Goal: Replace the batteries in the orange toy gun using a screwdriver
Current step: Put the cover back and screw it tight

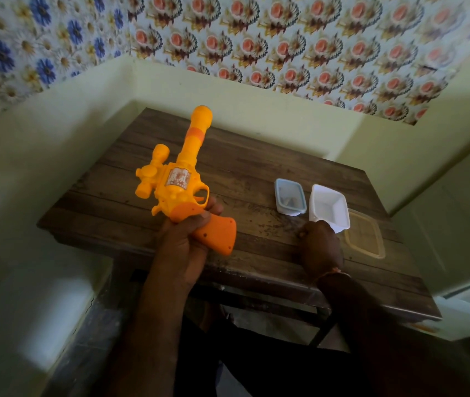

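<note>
Orange plastic is gripped at the handle by the left hand's fingers (210,210); the toy gun (182,181) is held above the table's (242,167) left part, barrel pointing to the far edge. Probably light, rigid, smooth. The right hand (321,245), curled at the near edge, seems to hold nothing.

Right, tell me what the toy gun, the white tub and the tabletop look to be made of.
Toy gun: moulded plastic, glossy orange-yellow, with highlights and seam lines.
White tub: thin plastic, smooth and slightly translucent at the walls.
Tabletop: dark wood planks or a wood-look laminate; grain lines and board joints show, matt and scuffed.
</note>
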